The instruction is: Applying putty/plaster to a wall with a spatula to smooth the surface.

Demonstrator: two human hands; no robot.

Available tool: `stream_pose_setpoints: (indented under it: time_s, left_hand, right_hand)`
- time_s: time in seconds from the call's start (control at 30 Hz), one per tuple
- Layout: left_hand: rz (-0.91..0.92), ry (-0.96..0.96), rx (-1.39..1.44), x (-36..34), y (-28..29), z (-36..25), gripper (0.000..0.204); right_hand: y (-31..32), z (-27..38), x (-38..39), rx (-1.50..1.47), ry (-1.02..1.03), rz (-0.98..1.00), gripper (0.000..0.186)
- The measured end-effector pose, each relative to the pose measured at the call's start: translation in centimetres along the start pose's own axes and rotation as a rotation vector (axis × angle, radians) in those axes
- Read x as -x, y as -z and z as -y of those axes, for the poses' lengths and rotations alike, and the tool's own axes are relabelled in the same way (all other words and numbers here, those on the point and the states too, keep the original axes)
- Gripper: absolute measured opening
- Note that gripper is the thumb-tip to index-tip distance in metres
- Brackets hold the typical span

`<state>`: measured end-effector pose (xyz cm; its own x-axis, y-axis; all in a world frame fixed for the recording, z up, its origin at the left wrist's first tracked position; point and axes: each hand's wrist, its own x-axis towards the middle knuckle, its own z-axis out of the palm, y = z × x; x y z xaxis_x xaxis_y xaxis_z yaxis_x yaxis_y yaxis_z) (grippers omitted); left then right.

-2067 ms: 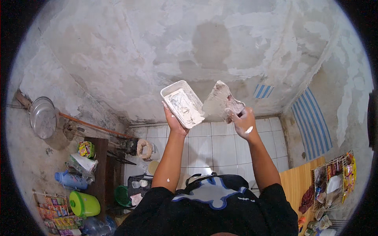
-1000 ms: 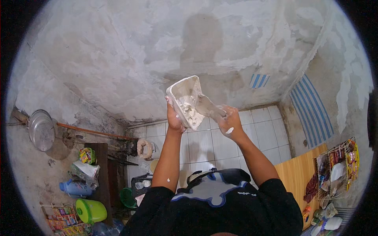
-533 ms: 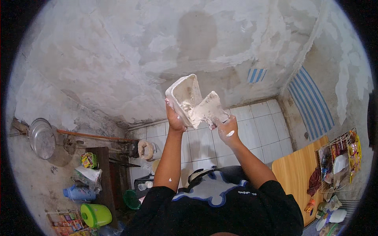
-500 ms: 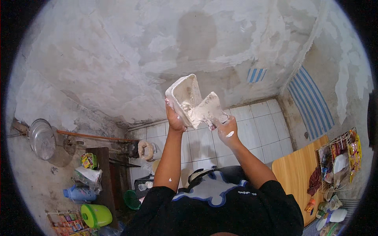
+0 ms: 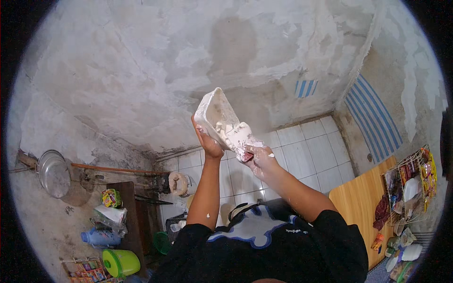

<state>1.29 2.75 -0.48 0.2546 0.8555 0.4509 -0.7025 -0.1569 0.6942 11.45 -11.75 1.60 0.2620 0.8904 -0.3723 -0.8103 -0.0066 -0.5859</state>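
patchy grey wall [image 5: 155, 52] fills the top of the frame, with a dark shadow on it near the upper middle, and white floor tiles [image 5: 302, 153] lie below it. near the middle of the frame, the left hand [image 5: 210, 145] is wrapped around the left side and lower part of a white tub [image 5: 222, 107], which tips so its open side leans to the right. the right hand [image 5: 261, 162], just right of it, is closed tight on a wide scraper [image 5: 244, 136], and the blade is thick with white paste [image 5: 222, 128]. the blade reaches in at the tub's lower right side. my guess is that the step now is scooping or working the paste with the blade. the next move seems to call for a firm hold on the tub and a flat, steady blade, so no paste drops on the tiles. some parts are hard to see. most of the handle is inside the right hand, with only a bit of red showing. paste covers the blade, so its edge is hard to find, and i cannot tell if it touches the tub. the tub's bottom is hidden, and so are some left fingers. the black shirt [image 5: 255, 264] is cut off at the bottom of the frame.
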Motion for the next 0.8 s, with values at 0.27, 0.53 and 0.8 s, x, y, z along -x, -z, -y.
stream_pose_setpoints:
  time_s: [0.27,0.53,0.8]
  left_hand:
    - [-0.067,0.072,0.013,2.2,-1.2,-1.4,0.072]
    - [-0.183,0.177,0.301,1.9,-2.8,-3.4,0.065]
    - [-0.325,0.374,0.481,1.1,-0.1,-2.5,0.061]
  right_hand:
    - [-2.5,2.9,0.7,0.016,0.047,0.05,0.023]
    - [-4.0,5.9,2.2,0.954,0.752,0.027,0.009]
    - [-0.1,6.1,-0.2,1.517,1.222,0.534,0.032]
